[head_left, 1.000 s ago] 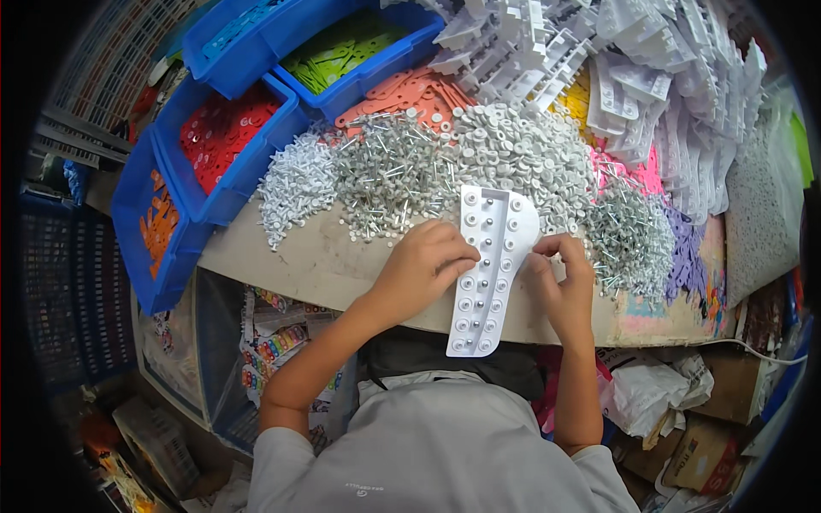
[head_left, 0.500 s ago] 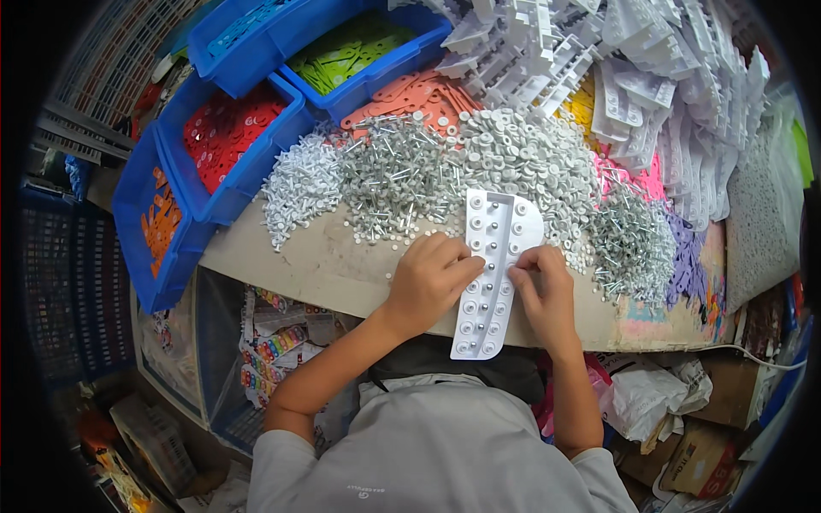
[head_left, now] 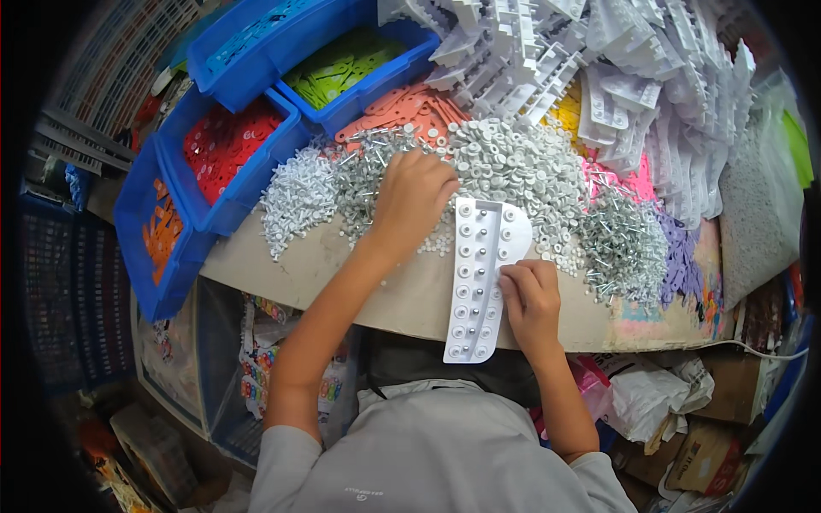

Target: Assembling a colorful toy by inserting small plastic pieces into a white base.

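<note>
A long white plastic frame (head_left: 460, 272) lies at the table's front edge, its near end reaching past it. Round white caps line both of its sides, and metal studs run down its middle channel. My right hand (head_left: 532, 299) pinches its right edge between thumb and bent fingers. Beyond the frame's upper left, my left hand (head_left: 412, 198) is at the edge of a heap of metal pins (head_left: 363, 184), fingers closed and pointing down. What those fingers hold, if anything, is hidden. Next to that hand lies a heap of round white caps (head_left: 513, 167).
White small screws (head_left: 299, 201) lie left, more metal pins (head_left: 624, 244) right. Blue bins (head_left: 235, 218) with red, orange, green and blue pieces stand far left. White plastic parts (head_left: 641, 94) are stacked at the back right, beside a bag of grey pellets (head_left: 753, 205).
My left hand has left the frame and moved away from me, up to the heap of metal pins. The right hand and frame have shifted slightly left and nearer.
</note>
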A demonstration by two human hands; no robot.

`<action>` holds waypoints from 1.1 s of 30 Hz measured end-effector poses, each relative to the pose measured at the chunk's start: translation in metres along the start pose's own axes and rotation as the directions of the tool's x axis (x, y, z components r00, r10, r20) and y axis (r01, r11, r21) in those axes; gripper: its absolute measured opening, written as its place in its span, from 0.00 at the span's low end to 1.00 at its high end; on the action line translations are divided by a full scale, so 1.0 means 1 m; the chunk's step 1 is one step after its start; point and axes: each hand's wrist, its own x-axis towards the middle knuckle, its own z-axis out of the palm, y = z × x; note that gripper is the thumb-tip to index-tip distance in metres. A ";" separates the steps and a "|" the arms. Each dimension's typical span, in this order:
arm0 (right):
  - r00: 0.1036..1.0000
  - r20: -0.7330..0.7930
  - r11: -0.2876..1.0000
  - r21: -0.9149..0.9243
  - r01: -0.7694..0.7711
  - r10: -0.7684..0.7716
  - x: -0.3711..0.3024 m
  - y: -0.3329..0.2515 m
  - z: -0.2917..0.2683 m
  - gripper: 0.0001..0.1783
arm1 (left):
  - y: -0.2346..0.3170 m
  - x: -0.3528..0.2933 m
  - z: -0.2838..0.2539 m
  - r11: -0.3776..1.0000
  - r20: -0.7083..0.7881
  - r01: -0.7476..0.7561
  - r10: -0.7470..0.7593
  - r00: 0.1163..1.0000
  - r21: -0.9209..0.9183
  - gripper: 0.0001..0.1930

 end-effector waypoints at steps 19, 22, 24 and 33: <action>1.000 -0.011 0.956 -0.291 -0.028 0.026 0.025 0.043 -0.018 0.07 | 0.007 -0.005 -0.019 0.965 0.027 0.231 -0.230 0.973 -0.122 0.04; 0.999 0.003 0.957 -0.289 -0.038 0.041 0.026 0.043 -0.019 0.07 | 0.018 -0.026 -0.035 0.842 0.128 0.371 -0.350 0.928 -0.391 0.03; 0.999 0.007 0.963 -0.266 -0.044 0.047 0.026 0.041 -0.020 0.07 | 0.029 -0.041 -0.042 0.720 0.258 0.482 -0.407 0.876 -0.500 0.03; 0.893 0.403 0.910 0.260 -0.323 0.201 0.016 -0.014 -0.035 0.06 | 0.058 -0.092 -0.040 0.620 0.431 0.548 -0.346 0.833 -0.561 0.09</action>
